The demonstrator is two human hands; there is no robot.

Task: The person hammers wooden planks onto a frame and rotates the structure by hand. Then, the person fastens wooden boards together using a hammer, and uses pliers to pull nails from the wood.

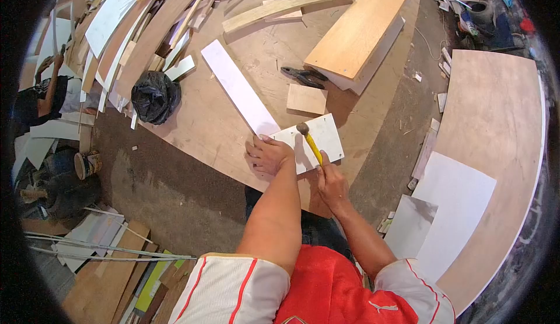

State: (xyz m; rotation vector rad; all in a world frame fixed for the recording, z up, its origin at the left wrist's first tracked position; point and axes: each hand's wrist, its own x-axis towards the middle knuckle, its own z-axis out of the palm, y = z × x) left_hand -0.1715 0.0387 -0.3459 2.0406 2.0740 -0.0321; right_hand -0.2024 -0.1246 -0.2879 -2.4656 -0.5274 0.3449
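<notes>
My right hand (332, 183) grips the yellow handle of a hammer (313, 147), whose head is over a small white board (328, 138) at the table's near edge. Several nails stand up along that board's edges. My left hand (269, 156) lies across the board's left end with its fingers spread, pressing down. A long white strip (236, 85) runs from the far left to beside that hand; whether it lies under the board I cannot tell. Beyond the board are a plain wood block (307, 99) and black-handled pliers (303, 76).
A wooden box-like piece (359, 29) sits on the table (204, 149) at the back right. A black plastic bag (156, 96) stands at its left edge, near piled wood strips (151, 38). Large plywood sheets (490, 108) lie to the right. Another person's arm (52, 82) shows at far left.
</notes>
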